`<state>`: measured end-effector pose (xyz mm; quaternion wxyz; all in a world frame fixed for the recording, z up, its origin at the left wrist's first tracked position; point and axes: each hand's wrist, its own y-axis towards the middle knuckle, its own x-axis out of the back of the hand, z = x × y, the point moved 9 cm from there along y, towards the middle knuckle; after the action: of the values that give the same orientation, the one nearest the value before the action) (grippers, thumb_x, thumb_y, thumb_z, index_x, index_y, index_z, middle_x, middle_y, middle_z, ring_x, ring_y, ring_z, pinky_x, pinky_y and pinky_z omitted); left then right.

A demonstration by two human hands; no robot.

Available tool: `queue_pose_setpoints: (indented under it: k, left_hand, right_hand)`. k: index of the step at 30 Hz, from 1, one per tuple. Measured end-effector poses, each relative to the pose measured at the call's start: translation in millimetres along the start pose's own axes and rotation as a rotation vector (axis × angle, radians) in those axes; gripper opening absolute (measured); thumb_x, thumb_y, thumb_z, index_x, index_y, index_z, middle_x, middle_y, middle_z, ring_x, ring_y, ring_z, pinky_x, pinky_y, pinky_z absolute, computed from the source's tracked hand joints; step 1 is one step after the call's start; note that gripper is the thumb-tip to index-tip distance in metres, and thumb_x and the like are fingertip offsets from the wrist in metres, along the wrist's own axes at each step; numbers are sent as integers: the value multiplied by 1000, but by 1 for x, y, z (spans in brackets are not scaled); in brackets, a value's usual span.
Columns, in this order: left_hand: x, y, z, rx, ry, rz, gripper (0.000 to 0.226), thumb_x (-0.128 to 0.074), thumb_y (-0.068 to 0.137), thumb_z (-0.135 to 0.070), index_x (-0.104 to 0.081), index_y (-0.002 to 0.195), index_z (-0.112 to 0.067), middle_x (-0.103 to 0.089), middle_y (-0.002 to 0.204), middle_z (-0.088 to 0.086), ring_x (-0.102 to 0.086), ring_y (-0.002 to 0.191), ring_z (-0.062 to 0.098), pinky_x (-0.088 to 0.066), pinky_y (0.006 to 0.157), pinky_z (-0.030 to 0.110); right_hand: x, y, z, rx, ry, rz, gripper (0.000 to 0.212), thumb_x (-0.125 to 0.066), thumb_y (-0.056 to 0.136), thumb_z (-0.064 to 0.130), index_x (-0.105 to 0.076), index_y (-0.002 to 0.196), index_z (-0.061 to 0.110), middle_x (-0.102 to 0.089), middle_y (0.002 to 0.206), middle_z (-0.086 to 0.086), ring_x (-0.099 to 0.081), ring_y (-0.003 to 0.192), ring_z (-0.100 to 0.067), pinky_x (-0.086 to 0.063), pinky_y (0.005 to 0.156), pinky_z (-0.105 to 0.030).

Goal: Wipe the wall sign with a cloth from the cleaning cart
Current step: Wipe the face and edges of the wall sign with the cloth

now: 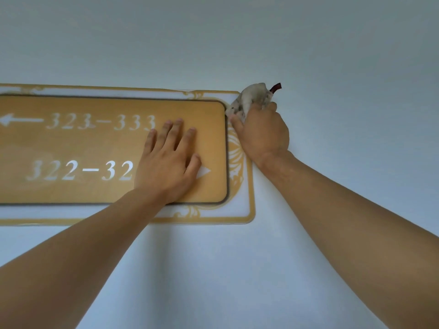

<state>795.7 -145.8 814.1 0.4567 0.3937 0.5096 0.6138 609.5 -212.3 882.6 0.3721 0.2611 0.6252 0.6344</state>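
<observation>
A gold wall sign with white room numbers and arrows sits on a white backplate with a gold ornamental border. My left hand lies flat on the sign's right part, fingers spread, covering the end of the lower number. At the sign's upper right corner my right hand grips a bunched, soiled white cloth with a dark red tag, pressing it against the backplate's corner. The sign's left end runs out of view.
Plain pale wall surrounds the sign on all visible sides. Both forearms reach up from the lower corners of the view. No cart or other object is visible.
</observation>
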Motion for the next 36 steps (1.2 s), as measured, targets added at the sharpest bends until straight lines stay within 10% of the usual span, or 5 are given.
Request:
queue_pose_setpoints:
  k: [22, 36]
  left_hand:
    - [10, -114, -6, -46, 16, 221, 71, -28, 93, -48, -19, 156, -16, -8, 167, 11, -1, 154, 25, -4, 125, 47]
    - [19, -138, 11, -61, 6, 236, 68, -37, 91, -40, -27, 154, -18, -13, 167, 8, -6, 154, 24, -11, 124, 50]
  right_hand:
    - [47, -176, -29, 34, 18, 278, 39, -52, 96, 44, -62, 105, 8, -58, 105, -12, -62, 74, -30, -38, 54, -30]
    - [33, -213, -24, -377, 194, 211, 45, -57, 95, 45, -56, 111, 3, -57, 110, -14, -63, 84, -35, -37, 59, -31]
